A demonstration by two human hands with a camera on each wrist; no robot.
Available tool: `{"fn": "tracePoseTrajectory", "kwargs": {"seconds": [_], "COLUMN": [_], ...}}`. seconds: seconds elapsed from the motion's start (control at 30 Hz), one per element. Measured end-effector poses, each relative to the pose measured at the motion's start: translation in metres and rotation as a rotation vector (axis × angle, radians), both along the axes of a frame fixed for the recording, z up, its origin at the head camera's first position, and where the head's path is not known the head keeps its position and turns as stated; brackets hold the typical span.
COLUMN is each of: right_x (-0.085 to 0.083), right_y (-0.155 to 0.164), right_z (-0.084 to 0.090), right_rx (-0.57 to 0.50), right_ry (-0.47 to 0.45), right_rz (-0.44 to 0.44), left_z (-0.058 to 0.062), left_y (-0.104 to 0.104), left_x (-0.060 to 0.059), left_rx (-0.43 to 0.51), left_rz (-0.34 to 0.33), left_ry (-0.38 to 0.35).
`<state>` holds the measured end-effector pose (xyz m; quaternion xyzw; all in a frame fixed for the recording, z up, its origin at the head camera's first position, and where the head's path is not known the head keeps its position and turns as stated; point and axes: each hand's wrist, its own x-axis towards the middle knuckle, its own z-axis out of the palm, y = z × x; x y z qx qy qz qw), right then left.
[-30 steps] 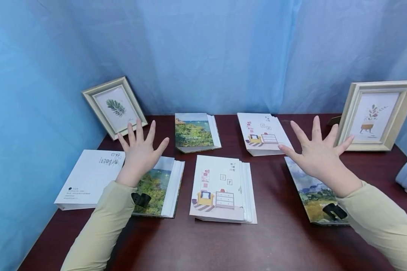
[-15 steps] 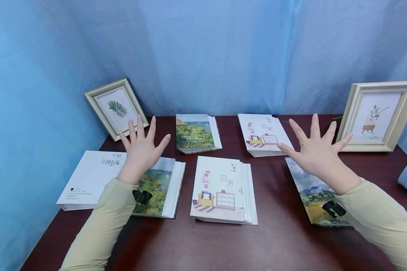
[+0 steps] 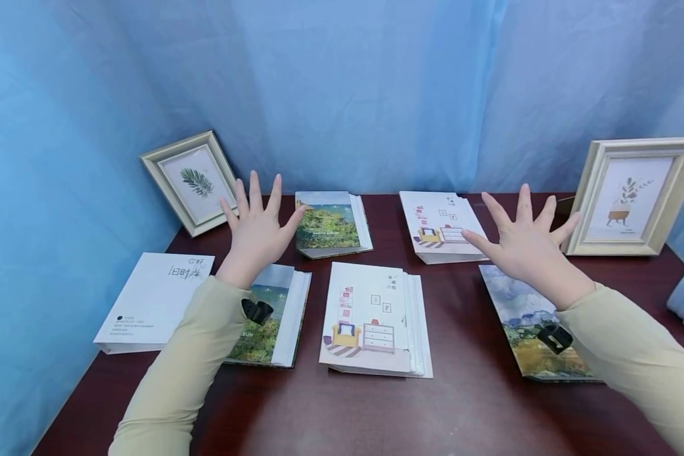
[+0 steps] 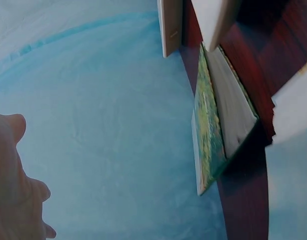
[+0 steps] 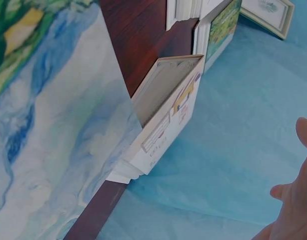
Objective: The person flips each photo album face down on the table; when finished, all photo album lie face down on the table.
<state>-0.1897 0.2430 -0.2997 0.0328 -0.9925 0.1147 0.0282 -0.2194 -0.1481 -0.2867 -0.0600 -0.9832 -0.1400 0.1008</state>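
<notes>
Both hands hold nothing, fingers spread: the left hand hovers beside the green landscape-cover photo album at the back of the dark wooden table. The right hand hangs by the white room-illustration album; lowering flat and square probably suits best

A staged recording booth: blue cloth backdrop draped on three sides of a dark wooden worktop, with photo albums and picture frames arranged for display.
</notes>
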Motion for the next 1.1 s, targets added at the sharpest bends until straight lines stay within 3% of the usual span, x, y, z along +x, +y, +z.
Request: {"fn": "tracePoseTrajectory", "kwargs": {"seconds": [0.27,0.53,0.83,1.1], "right_x": [-0.018,-0.033,-0.050,-0.061], "right_y": [0.003,0.005,0.008,0.008], "right_z": [-0.004,-0.007,-0.014,-0.025], "right_rx": [-0.043,-0.129,-0.219,-0.278], "right_ry": [-0.052,-0.126,-0.180,-0.247], "right_rz": [0.011,0.005,-0.009,-0.027], "left_z": [0.003,0.001,-0.010,-0.026], "left_y": [0.027,0.063,0.101,0.129], "left_x": [-0.013,-0.024,-0.038,-0.049], "left_rx": [0.010,0.092,0.311,0.555], "left_rz": [-0.015,-0.055,-0.131,-0.142], "left_ry": [-0.001,-0.014,-0.115,-0.242]}}
